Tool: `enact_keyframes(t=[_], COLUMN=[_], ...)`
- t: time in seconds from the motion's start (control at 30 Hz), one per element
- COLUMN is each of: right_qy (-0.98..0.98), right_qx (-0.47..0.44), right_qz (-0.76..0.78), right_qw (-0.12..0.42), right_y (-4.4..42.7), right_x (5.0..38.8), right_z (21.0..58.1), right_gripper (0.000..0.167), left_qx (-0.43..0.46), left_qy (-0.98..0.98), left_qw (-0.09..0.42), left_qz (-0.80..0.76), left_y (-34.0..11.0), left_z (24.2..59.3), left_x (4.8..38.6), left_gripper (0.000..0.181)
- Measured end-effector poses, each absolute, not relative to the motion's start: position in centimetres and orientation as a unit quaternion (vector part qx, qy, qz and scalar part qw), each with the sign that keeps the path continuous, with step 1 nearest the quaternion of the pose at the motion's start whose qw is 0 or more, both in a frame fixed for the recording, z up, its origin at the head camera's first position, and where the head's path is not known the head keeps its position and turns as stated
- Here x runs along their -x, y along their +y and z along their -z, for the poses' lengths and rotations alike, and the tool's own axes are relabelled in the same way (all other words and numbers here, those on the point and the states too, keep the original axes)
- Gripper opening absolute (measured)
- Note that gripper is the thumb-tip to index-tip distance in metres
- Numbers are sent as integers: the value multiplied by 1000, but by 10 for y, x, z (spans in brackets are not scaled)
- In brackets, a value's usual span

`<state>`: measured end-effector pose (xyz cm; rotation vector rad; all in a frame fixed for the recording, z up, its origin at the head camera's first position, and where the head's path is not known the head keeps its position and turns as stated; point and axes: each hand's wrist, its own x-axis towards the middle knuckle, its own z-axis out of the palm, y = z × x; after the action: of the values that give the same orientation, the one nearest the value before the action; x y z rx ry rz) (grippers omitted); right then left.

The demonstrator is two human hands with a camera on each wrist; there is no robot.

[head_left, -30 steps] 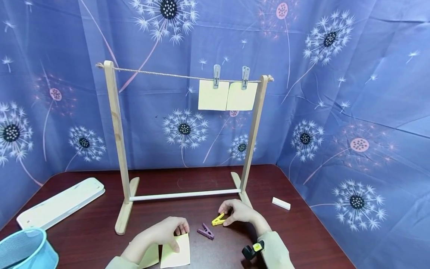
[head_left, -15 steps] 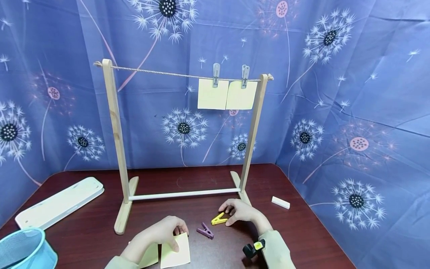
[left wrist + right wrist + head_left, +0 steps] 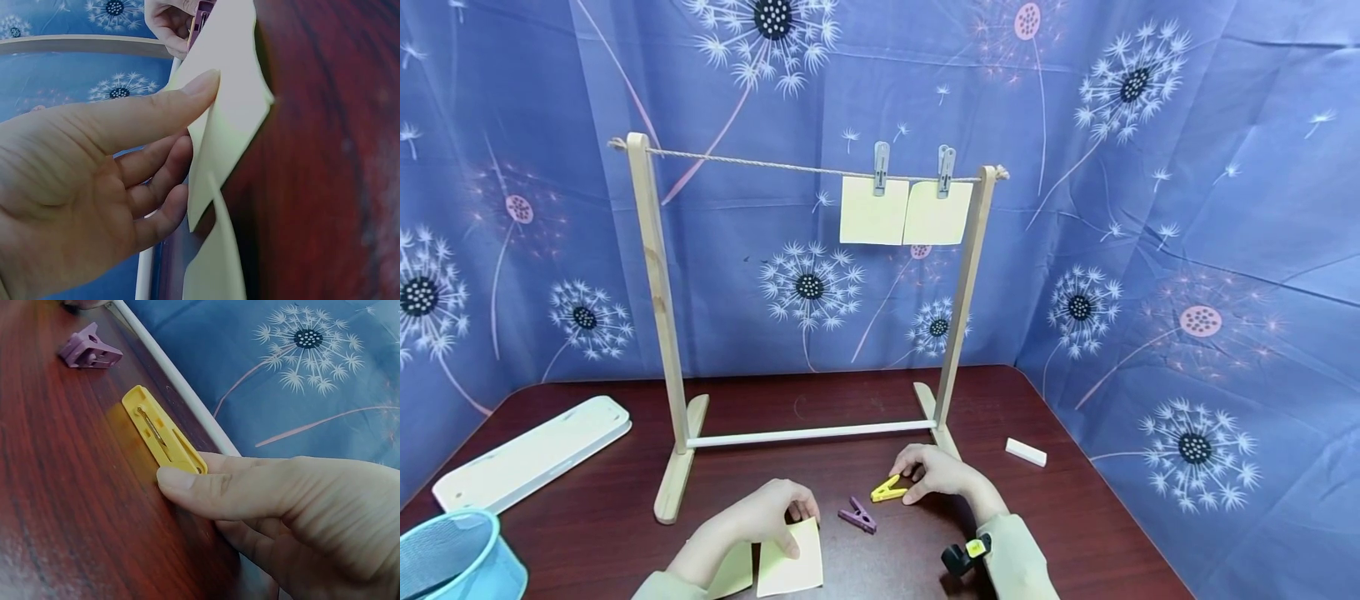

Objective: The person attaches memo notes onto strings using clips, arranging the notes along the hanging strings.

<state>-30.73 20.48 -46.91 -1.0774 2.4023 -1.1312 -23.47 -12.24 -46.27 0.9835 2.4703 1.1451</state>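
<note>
My left hand (image 3: 760, 512) pinches the edge of a pale yellow paper square (image 3: 796, 568), thumb on top and fingers at the side and under it. A second paper square (image 3: 735, 572) lies just left, partly hidden by that hand and wrist. My right hand (image 3: 943, 472) pinches a yellow clothespin (image 3: 156, 428) by its handle ends, thumb on the near side; it sits at the tabletop. Between the two hands lies a purple clothespin (image 3: 858, 516), touched by neither.
Behind the hands stands a wooden frame (image 3: 658, 283) with a rope (image 3: 752, 163). Two grey clothespins (image 3: 881, 169) hold two paper squares (image 3: 872, 212) on it. A long white case (image 3: 535, 450) and blue mesh basket (image 3: 497, 558) are at left, a white block (image 3: 1026, 452) at right.
Both hands stay almost in place. The right thumb and fingers have shifted slightly on the yellow clothespin; the papers and purple clothespin lie as before.
</note>
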Motion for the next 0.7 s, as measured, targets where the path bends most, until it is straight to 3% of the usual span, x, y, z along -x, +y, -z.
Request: enact_keyframes(t=[0.2, 0.7], right_qy=[832, 791], right_qx=[365, 301], right_qz=[395, 506], right_qw=[140, 167], right_y=[205, 201], right_x=[308, 305], right_z=[471, 468], right_gripper=[32, 32], left_qx=[-352, -306], left_qy=[854, 851], left_qw=[91, 92], left_qz=[-373, -416], left_y=[-123, -130], left_z=[464, 461], left_x=[237, 237], left_gripper=[33, 20])
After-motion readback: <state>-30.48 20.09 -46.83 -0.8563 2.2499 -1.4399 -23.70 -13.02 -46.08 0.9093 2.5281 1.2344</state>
